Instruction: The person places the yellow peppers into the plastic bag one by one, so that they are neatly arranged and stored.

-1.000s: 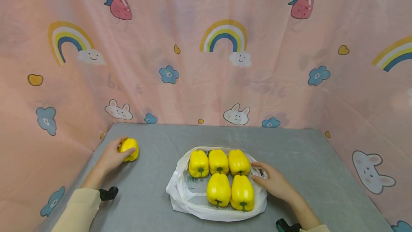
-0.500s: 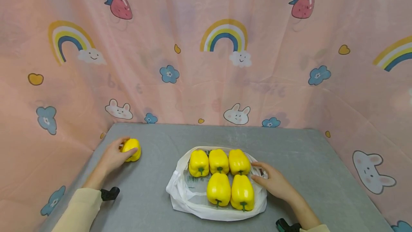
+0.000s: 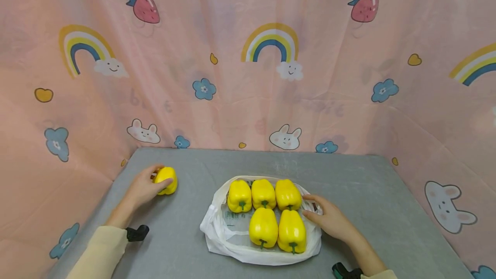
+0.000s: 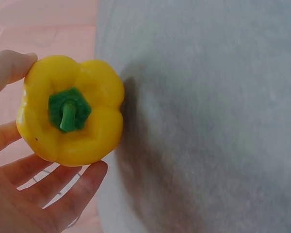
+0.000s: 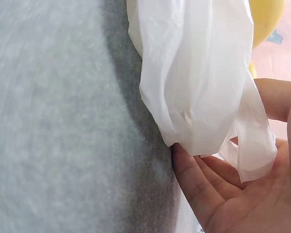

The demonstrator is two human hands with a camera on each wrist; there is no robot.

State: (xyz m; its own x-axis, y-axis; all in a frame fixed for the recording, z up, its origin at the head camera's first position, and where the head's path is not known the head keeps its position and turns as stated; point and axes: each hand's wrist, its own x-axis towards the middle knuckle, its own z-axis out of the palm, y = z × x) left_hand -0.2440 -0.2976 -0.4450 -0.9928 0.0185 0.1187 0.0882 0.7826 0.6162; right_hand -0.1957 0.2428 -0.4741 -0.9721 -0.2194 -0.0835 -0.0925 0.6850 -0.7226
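— Where's the loose yellow pepper (image 3: 166, 180)?

— Far left of the grey table (image 3: 368, 184), cupped in the left hand (image 3: 141, 189); fingers and thumb curl round it, stem facing the wrist.

— And the right hand (image 3: 329, 218)?

— At the white plastic bag (image 3: 228, 238), fingers curled into its edge, probably steadying it; five peppers (image 3: 263, 227) lie in rows on it.

A grey table (image 3: 368, 184) fills the floor of the scene. Behind the table and along both its sides hangs a pink curtain (image 3: 232, 98) printed with rainbows, strawberries, bunnies and flowers.
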